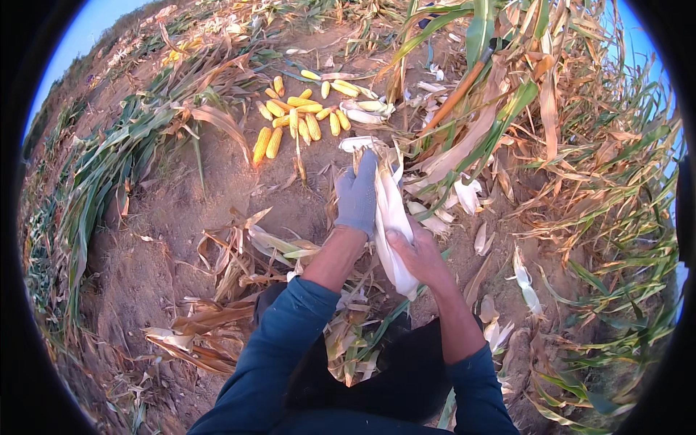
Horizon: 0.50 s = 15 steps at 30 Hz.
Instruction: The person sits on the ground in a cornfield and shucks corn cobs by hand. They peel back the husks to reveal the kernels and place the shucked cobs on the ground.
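An ear of corn in its pale husk (392,234) is held slantwise in front of me. My left hand (356,196), in a grey knitted glove, grips its upper end, where dry brown silk and loose husk tips stick out. My bare right hand (416,250) is closed round the lower part, thumb on the husk. Whether any kernels are bared on the far side is hidden. Beyond my hands, husked yellow corn ears (299,114) lie in a loose pile on the soil. Several ears still partly in husk (370,109) lie at the pile's right.
A tool with a wooden handle (457,95) leans among dry corn stalks (549,103) on the right. Cut green corn leaves (125,130) are heaped on the left. Torn husks (204,331) litter the soil near my legs, and a small husked-over ear (526,285) lies at right.
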Each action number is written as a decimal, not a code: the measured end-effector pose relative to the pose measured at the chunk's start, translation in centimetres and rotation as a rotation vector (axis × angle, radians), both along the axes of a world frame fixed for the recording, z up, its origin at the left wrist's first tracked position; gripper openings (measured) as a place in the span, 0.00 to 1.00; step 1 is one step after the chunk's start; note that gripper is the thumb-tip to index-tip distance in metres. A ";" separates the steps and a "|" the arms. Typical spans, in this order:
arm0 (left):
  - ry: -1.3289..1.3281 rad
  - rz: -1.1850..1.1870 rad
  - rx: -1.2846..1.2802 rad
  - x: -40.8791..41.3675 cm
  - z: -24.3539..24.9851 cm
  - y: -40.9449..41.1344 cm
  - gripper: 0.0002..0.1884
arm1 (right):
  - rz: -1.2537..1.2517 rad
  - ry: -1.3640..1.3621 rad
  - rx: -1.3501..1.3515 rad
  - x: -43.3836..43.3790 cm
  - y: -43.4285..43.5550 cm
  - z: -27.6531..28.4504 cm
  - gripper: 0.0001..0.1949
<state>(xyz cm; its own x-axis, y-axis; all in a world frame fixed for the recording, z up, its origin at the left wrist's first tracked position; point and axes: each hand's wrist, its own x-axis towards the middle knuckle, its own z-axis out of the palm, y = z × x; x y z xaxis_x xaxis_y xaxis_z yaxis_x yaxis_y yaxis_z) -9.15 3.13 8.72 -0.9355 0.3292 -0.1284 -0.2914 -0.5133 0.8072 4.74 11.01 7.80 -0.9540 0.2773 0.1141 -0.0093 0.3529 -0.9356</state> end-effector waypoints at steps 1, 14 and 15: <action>0.017 0.029 -0.028 -0.1 -0.4 0.4 0.22 | -0.009 0.007 0.013 0.1 0.0 -0.1 0.28; 0.179 0.186 -0.106 3.5 1.8 4.1 0.19 | -0.389 0.268 -0.118 0.8 -1.5 -2.2 0.33; 0.117 0.163 -0.138 3.5 1.5 4.3 0.18 | -0.431 0.303 -0.129 0.5 -1.9 -2.2 0.35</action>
